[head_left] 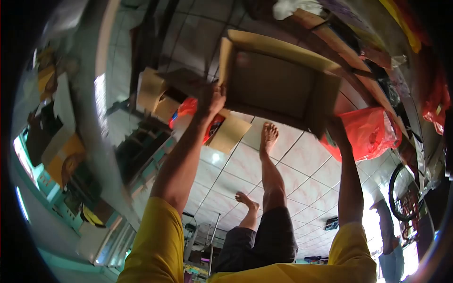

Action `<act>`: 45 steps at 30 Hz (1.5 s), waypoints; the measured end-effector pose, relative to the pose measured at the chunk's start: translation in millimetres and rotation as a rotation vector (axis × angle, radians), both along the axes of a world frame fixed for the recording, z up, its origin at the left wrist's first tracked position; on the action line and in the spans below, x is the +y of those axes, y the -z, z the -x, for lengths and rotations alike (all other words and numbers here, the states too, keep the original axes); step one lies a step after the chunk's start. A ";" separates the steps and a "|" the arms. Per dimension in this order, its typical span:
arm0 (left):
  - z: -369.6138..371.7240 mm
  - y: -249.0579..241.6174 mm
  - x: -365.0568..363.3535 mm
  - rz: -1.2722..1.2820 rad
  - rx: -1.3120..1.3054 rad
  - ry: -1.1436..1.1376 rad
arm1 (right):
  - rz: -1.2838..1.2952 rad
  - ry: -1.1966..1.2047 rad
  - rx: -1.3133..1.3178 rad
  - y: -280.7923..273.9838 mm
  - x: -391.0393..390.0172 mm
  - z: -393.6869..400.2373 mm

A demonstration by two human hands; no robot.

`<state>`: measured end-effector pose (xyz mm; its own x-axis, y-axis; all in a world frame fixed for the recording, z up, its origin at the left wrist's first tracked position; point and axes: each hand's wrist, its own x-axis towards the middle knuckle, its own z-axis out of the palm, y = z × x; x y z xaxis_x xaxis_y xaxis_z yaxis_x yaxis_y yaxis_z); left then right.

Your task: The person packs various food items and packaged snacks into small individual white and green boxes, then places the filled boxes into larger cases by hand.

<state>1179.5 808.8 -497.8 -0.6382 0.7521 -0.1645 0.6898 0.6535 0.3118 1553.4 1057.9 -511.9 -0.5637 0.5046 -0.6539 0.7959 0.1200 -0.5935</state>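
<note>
An open cardboard box (pixel 279 46) is held out in front of me, tilted so that its bare brown inside faces me. My left hand (pixel 214 99) grips its left side near the lower corner, fingers closed on the edge. At the lower right corner is my right hand (pixel 335 129), closed on the box; it lies in shadow and its fingers are partly hidden. Below my left hand stands another cardboard box (pixel 230 134) with its flaps spread, and a red plastic bag (pixel 189 106) shows in it.
A large red plastic bag (pixel 370 133) sits on the tiled floor (pixel 302 160) just beyond my right hand. Along the right runs a wooden shelf edge (pixel 337 42) with goods. A bicycle wheel (pixel 401 193) stands at the lower right. Cluttered shelves (pixel 71 165) fill the left.
</note>
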 end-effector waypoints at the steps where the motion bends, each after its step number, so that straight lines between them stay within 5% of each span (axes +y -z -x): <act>1: -9.2 -14.1 -8.4 -0.107 0.046 0.034 | 0.265 0.207 -0.110 -43.9 -13.3 -0.3; 3: -23.0 -57.6 -22.3 0.153 -0.312 -0.032 | 0.112 0.181 -0.009 -73.3 -39.7 -50.6; 9: -108.5 -170.7 -100.5 0.092 -0.413 0.049 | 0.264 0.300 -0.074 -259.9 -97.1 -111.6; 16: -224.0 -330.7 -253.0 0.013 -0.707 -0.299 | 0.033 0.022 -0.112 -420.5 -179.2 -144.2; 23: -360.1 -456.9 -482.7 -0.216 -0.425 -0.455 | -0.019 -0.406 0.091 -525.4 -303.9 -110.2; 25: -396.2 -486.8 -544.2 -0.116 -0.441 -0.680 | 0.052 -0.480 0.212 -585.1 -375.9 -79.1; 35: -540.7 -641.7 -770.4 -0.163 -0.194 -1.422 | 0.309 -1.219 0.071 -623.1 -632.6 46.2; 38: -558.9 -648.9 -810.1 -0.183 -0.237 -1.623 | 0.391 -1.405 0.182 -578.2 -705.1 89.3; 43: -567.1 -624.3 -857.6 -0.233 -0.067 -1.848 | 0.386 -1.685 0.114 -614.6 -865.2 189.9; 45: -518.5 -656.0 -872.8 -0.265 -0.276 -2.087 | 0.308 -1.846 0.156 -617.8 -923.4 233.3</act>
<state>1698.0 -64.1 158.3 -0.3421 -0.8440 -0.4130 -0.8848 0.1414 0.4439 1320.1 134.5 105.9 -0.2453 -0.8379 -0.4876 -0.2499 0.5406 -0.8033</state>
